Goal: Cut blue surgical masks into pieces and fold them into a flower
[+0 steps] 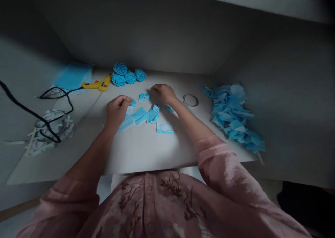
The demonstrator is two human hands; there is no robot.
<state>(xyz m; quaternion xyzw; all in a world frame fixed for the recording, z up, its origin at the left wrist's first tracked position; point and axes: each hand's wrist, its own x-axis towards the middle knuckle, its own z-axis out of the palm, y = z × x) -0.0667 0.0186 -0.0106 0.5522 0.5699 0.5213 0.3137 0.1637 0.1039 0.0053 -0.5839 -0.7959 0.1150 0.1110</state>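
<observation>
My left hand [116, 111] is closed in a pinch over the left part of the scattered pieces. At its fingertips is a small blue piece of thin paper or cloth [133, 103]. My right hand [164, 93] is farther forward, its fingers bent together; what they hold, if anything, is hidden. Just left of it lies a crumpled blue piece [143, 97]. Between and below the hands are a flat blue square [139, 116], a folded blue piece [153, 116] and a pale piece with a blue edge [164, 128].
Several blue rosettes [125, 74] sit at the back beside a yellow glue gun [101, 84] with a black cord [44, 121]. Blue sheets [74, 75] lie back left, white scraps [52, 136] at left. A thin ring [190, 100] and a heap of blue pieces [232, 112] are at right.
</observation>
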